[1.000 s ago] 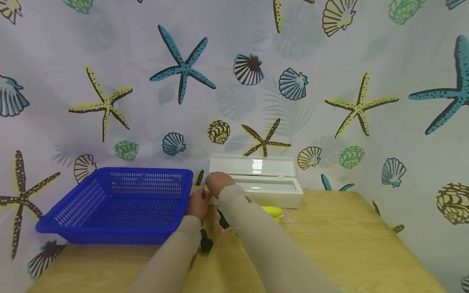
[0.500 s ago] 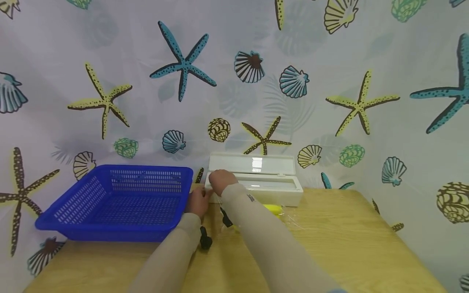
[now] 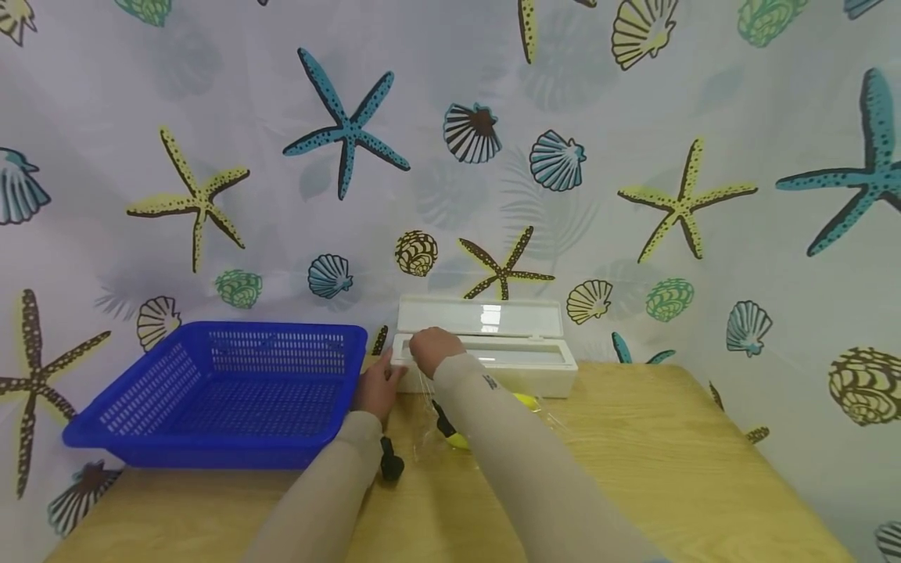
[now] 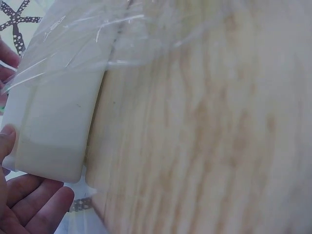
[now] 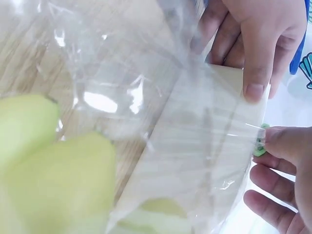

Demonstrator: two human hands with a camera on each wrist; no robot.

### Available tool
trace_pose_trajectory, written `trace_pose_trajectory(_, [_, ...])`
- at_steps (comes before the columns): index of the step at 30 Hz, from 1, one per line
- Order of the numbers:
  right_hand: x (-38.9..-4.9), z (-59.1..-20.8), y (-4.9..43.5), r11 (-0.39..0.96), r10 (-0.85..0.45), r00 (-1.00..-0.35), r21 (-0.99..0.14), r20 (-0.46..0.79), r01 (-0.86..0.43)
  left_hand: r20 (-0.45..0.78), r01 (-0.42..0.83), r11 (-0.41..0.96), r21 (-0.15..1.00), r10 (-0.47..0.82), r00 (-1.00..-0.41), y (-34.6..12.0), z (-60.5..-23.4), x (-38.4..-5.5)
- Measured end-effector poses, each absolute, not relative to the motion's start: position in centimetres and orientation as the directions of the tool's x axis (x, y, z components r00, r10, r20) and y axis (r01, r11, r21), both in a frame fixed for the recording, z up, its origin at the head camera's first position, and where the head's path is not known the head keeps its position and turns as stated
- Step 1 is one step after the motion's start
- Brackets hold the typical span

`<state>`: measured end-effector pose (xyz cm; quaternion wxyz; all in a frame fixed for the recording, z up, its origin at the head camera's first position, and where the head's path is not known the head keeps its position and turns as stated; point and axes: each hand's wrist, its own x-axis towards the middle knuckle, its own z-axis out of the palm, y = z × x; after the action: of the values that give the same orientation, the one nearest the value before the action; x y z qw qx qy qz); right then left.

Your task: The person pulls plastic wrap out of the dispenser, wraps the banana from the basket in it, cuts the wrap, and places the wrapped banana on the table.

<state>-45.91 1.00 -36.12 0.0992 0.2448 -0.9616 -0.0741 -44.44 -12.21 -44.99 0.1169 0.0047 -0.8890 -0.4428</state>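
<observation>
A white cling film dispenser stands at the back of the table, its lid raised. My left hand holds the dispenser's left end, thumb over the edge and fingers around the end face, as the left wrist view shows. Above the dispenser's long edge, my right hand pinches a small green piece between thumb and forefinger, beside the stretched film. Clear cling film hangs from the dispenser down over the table. Yellow-green, fruit-like things lie in or under it; my right sleeve partly hides them in the head view.
A blue plastic basket stands left of the dispenser, close beside my left forearm. Behind the wooden table hangs a curtain printed with shells and starfish. A black wrist device sits at my left cuff.
My right hand has slid a little to the right along the dispenser, away from my left hand. The left hand stays at the left end. The hanging film shows more between the forearms.
</observation>
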Motion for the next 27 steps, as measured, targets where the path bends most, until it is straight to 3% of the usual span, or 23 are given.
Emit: trace_pose_trajectory(27, [-45.5,-35.8,3.5,0.813,-0.551,-0.824,0.304,0.13,-0.496,0.219,0.103,0.615,0.782,-0.116,-0.969,-11.9,-44.7,-43.9])
